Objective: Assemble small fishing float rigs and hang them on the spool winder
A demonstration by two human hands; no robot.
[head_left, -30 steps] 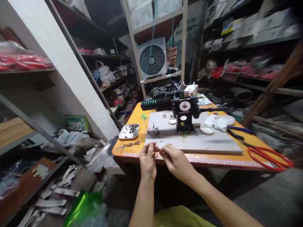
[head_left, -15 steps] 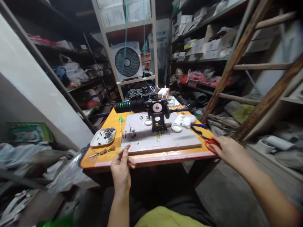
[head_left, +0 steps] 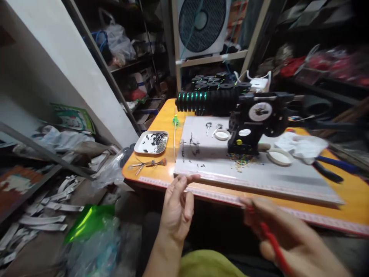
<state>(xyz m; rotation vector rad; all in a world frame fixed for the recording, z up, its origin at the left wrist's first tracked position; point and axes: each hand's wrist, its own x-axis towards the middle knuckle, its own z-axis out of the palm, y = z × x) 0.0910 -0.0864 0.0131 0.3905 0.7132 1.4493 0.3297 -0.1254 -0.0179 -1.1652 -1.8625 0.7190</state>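
Observation:
My left hand (head_left: 177, 209) is in front of the table's near edge, fingers curled and thumb pressed to the index finger. Whatever it pinches, if anything, is too small to make out. My right hand (head_left: 300, 234), smeared by motion, is closed around a red-handled tool (head_left: 273, 244) in front of the table; blur hides its exact kind. Beyond the hands lies a pale board (head_left: 207, 169) carrying small black pieces (head_left: 190, 144) and a scatter of tiny coloured bits (head_left: 242, 159). On the board stands a black machine (head_left: 245, 123) with a ribbed, green-glinting roller (head_left: 198, 100).
At the table's left are a white tray (head_left: 138, 148) of small dark parts and thin metal tools (head_left: 150, 163). A round lid (head_left: 279, 157), white cloth (head_left: 308, 146) and blue-and-black handles (head_left: 340, 164) are at right. A box fan (head_left: 201, 23) stands behind; shelves surround the table.
My right hand has lifted the red-handled tool off the table's right corner and brought it in toward my left hand. The view has moved closer and tilted down. My left hand stays pinched.

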